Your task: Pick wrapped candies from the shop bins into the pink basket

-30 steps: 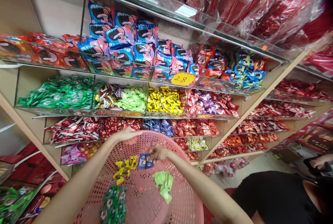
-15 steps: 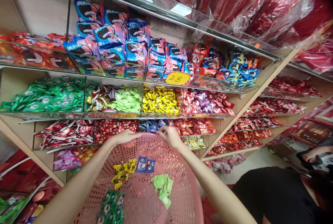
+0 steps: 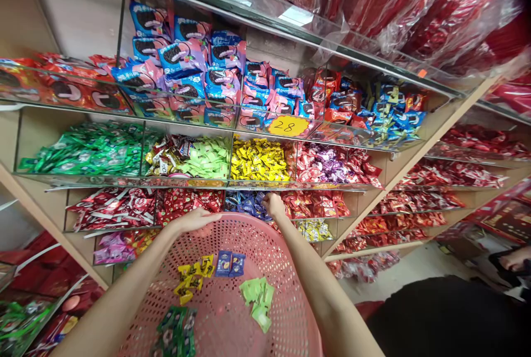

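Observation:
My left hand is shut on the far rim of a pink perforated plastic basket, its fingers partly hidden. My right hand is at a shelf compartment of blue-wrapped candies, just past the rim. Its fingers are curled closed at the packets; what they hold, if anything, is hidden. Inside the basket lie yellow candies, two joined blue packets, light green candies and dark green ones, in separate small groups.
Glass-fronted shelves hold green candies, yellow candies and blue-and-pink cookie packs. A yellow tag reads 28. Red plastic-wrapped goods hang overhead. A person in black is close at the lower right.
My right hand has moved forward and slightly right, from above the basket's rim to the blue candies. My left hand keeps its hold, and the basket's contents look the same.

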Motion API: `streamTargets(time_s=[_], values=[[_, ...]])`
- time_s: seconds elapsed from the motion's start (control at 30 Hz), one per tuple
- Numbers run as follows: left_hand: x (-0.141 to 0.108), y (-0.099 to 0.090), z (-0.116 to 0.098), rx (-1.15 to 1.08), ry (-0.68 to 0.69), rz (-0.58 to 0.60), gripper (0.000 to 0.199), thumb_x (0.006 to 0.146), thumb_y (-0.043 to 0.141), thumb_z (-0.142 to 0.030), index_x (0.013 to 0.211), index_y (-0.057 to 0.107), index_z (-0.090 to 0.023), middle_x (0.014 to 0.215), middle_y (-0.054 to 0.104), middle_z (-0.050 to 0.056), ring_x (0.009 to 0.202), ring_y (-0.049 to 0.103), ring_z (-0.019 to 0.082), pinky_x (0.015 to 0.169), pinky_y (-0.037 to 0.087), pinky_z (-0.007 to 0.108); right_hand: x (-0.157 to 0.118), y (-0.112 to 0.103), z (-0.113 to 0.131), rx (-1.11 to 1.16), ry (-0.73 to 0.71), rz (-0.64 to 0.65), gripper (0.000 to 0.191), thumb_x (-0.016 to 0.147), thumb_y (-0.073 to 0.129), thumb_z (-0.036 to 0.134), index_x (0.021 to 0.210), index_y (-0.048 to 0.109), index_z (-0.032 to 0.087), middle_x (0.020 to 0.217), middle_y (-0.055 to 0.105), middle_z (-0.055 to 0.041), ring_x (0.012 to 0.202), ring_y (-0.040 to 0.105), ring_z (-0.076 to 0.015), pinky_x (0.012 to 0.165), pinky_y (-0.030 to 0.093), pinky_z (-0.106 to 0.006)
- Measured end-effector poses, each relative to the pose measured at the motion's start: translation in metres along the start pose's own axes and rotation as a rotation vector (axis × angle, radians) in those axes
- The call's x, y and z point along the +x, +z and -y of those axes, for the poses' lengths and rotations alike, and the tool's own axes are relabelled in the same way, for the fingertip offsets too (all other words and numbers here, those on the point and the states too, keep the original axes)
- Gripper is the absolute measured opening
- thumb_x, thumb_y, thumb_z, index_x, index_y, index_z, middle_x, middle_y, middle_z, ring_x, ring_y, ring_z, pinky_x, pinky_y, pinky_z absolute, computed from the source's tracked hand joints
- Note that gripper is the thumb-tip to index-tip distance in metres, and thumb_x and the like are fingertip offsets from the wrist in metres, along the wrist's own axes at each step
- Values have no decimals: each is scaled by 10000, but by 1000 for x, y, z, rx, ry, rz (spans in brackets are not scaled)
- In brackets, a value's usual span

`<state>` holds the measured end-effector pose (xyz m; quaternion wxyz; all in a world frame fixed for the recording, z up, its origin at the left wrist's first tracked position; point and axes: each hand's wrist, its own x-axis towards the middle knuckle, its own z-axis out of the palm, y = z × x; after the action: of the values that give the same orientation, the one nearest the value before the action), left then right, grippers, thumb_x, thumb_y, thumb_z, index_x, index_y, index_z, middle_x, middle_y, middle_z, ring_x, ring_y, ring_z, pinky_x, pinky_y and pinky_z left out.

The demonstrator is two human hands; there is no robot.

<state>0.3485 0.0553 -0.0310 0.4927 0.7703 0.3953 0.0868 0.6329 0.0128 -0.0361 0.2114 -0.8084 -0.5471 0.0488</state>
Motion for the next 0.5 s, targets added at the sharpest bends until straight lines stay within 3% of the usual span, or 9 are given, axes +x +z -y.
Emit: streamTargets(time_s=[0.23, 0.5], values=[[-4, -4, 4, 22, -59, -31, 616, 644, 448, -709, 655, 584, -108, 614, 605, 60, 524, 535, 141, 480, 375, 227, -5, 12, 4, 6, -17, -37, 181, 762, 562, 316, 915, 611, 234, 960, 593, -54, 804, 572, -166, 624, 378, -239], [0, -5, 13, 27, -61, -47, 600, 640, 460, -700, 620, 563, -109, 577, 573, 40, 497, 489, 117, 465, 340, 213, -6, 19, 5, 64, 5, -117, 184, 819, 456, 265, 870, 627, 220, 912, 579, -59, 781, 557, -162, 628, 367, -242]])
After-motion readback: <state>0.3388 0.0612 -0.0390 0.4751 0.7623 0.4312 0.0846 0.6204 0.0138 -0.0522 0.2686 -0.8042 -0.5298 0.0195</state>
